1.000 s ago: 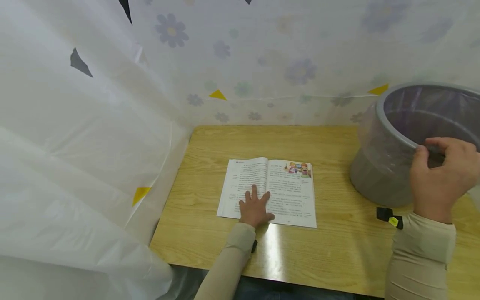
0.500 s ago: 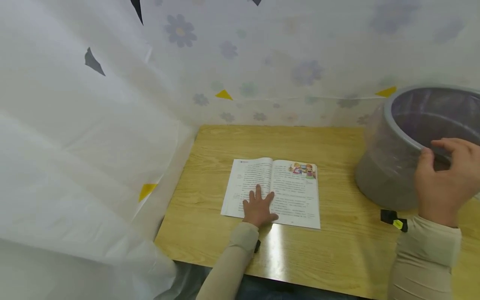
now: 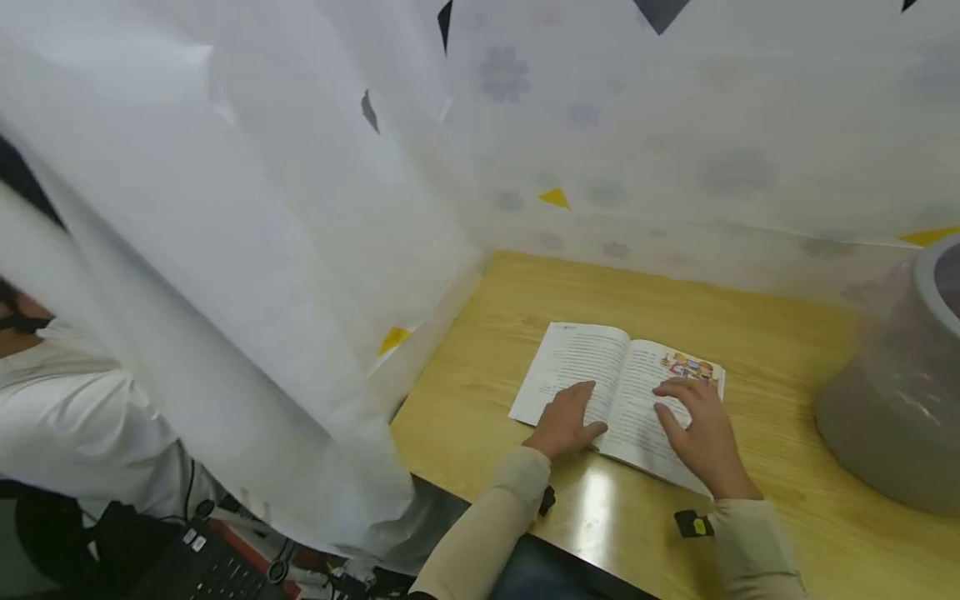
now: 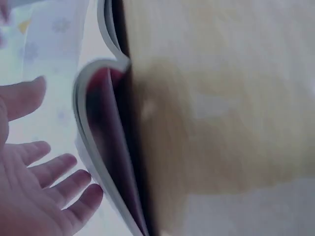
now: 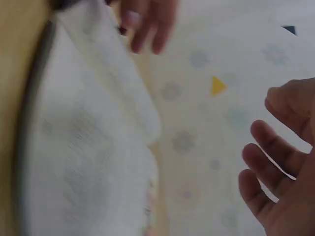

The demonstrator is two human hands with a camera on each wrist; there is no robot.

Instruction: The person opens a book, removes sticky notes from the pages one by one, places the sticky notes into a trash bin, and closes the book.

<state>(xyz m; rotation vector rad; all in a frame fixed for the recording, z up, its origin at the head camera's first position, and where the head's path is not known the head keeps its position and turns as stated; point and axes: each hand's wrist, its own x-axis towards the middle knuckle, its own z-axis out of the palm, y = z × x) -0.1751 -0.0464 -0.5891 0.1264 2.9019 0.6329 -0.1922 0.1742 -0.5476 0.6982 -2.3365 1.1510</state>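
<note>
An open book [image 3: 577, 360] with printed text and a small colour picture lies on the wooden table [image 3: 780, 342]. My left hand [image 3: 564, 423] is over the lower left page, its fingers relaxed; in the left wrist view the fingers [image 4: 74, 172] extend beside the curved edge of the book [image 4: 81, 105]. My right hand [image 3: 705, 433] is over the right page, below the picture, thumb and fingers apart and loosely bent. Seen from the right wrist, that hand [image 5: 283, 167] has nothing between its fingers, and the blurred pages [image 5: 83, 147] are at the left.
A grey bin [image 3: 877, 408] with a clear plastic liner stands on the table at the right. White plastic sheeting [image 3: 300, 250] hangs along the left and back. Beyond it at left are a person in white [image 3: 90, 417] and a black keyboard [image 3: 225, 575].
My right hand has left the bin's rim and come left over the book's right page. My left fingers, spread before, are closer together. The head view has turned left.
</note>
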